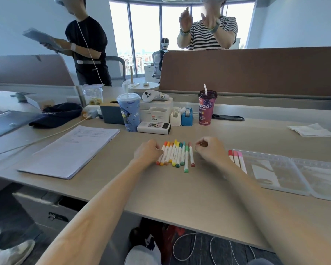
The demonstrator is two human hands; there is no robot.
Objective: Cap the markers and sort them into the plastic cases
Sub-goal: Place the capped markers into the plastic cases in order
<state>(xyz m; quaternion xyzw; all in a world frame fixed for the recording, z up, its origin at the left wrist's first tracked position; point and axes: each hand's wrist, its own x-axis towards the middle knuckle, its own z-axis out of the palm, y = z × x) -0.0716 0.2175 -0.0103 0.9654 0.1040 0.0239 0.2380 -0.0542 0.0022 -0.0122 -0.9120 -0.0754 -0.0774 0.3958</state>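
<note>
At the left edge of the plastic case lie three markers.

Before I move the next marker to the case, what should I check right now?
1. Caps on the row of markers: near ends ok; one far end is hidden by the left hand.
2. The plastic case open and flat: ok.
3. The three markers at the case's left edge, inside it or not: cannot tell.
4. The right hand free: ok, curled, nothing seen in it.
5. Grip of the left hand on the row: cannot tell.
6. The blue cup and purple cup clear of the row: ok, both behind it.
</note>
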